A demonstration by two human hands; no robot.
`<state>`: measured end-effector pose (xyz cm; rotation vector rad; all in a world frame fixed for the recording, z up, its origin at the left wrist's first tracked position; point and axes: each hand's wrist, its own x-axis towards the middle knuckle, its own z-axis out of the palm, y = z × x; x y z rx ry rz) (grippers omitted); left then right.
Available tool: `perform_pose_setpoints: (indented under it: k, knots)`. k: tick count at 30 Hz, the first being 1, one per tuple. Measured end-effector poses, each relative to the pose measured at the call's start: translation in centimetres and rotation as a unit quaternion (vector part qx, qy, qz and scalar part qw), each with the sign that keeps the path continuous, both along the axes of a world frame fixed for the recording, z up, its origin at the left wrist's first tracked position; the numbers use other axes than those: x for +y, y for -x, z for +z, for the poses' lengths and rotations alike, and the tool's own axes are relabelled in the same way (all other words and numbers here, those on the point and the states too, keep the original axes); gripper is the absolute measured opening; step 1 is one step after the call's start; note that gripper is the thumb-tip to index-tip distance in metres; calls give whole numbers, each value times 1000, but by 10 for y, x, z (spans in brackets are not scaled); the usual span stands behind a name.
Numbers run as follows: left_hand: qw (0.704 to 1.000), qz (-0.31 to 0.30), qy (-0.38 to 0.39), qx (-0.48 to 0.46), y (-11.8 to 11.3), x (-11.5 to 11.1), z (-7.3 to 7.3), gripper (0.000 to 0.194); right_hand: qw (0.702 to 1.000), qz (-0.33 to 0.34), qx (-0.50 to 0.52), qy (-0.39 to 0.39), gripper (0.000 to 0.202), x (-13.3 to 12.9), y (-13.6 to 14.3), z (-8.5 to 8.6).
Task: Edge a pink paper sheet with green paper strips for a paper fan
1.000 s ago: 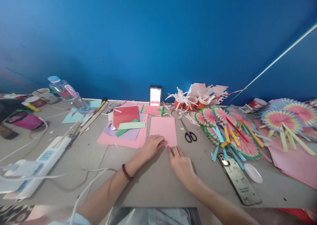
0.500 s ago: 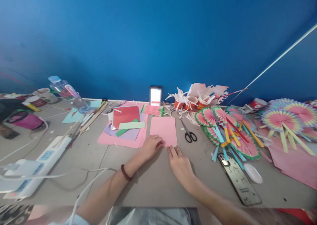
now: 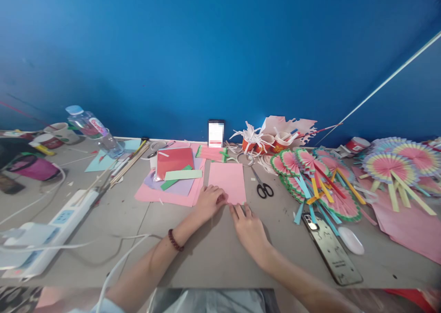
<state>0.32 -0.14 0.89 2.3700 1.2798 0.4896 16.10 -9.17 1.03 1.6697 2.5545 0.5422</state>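
Note:
A pink sheet of paper [image 3: 227,179] lies flat in front of me. My left hand [image 3: 209,202] has its fingers curled together at the sheet's near left corner, apparently pinching the edge; the fingertips partly hide it. With fingers stretched and fairly flat, my right hand [image 3: 250,230] presses on the near edge beside it. Black-handled scissors [image 3: 264,190] rest to the right of the sheet. Beyond it is a row of pink and green pleated paper [image 3: 211,154]. To the left, green strips [image 3: 183,174] lie on a red pack [image 3: 175,162] and larger coloured sheets [image 3: 151,195].
Folded paper fans [image 3: 313,166] spread over the right side, near a phone [image 3: 332,248] and a white oval case [image 3: 351,240]. On the left are a power strip [image 3: 65,216] with cables and a tilted bottle [image 3: 93,129]. Paper cups [image 3: 282,141] stand by the blue wall.
My hands stay at the sheet's near edge, with only a slight shift of the fingers. The whole view has moved very slightly.

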Motion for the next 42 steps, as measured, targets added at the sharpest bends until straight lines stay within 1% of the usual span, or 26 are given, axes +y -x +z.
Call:
perform_pose_setpoints:
  k: [4,8,13,19,25,28,32,37,39,42]
  knots:
    - [999,-6,21,-28,4,1,2,21,1000,6,4,-5,50,0,1,1]
    - [997,-22,46,-57,11,2,7,26,1000,-4,14,-7,51,0,3,1]
    - [998,-13,44,-41,14,3,7,17,1000,-10,-9,-21,50,0,3,-1]
    - [998,-2,47,-32,11,3,7,12,999,-8,28,-13,50,0,3,-2]
    - [999,-12,37,-25,13,3,8,11,1000,-13,-22,-5,52,0,4,4]
    - [1000,-12,27,-6,14,4,8,15,999,-12,-31,-2,51,0,5,5]
    - [1000,5,3,17,17,5,7,22,1000,-9,0,4,50,1,5,1]
    - [999,33,-36,11,20,7,-1,48,999,-6,27,19,50,1,2,1]
    - [999,37,-30,13,21,8,-4,53,999,-8,30,22,51,1,1,2]
    - [999,37,-16,11,22,8,-6,55,999,-14,19,23,54,1,2,2]
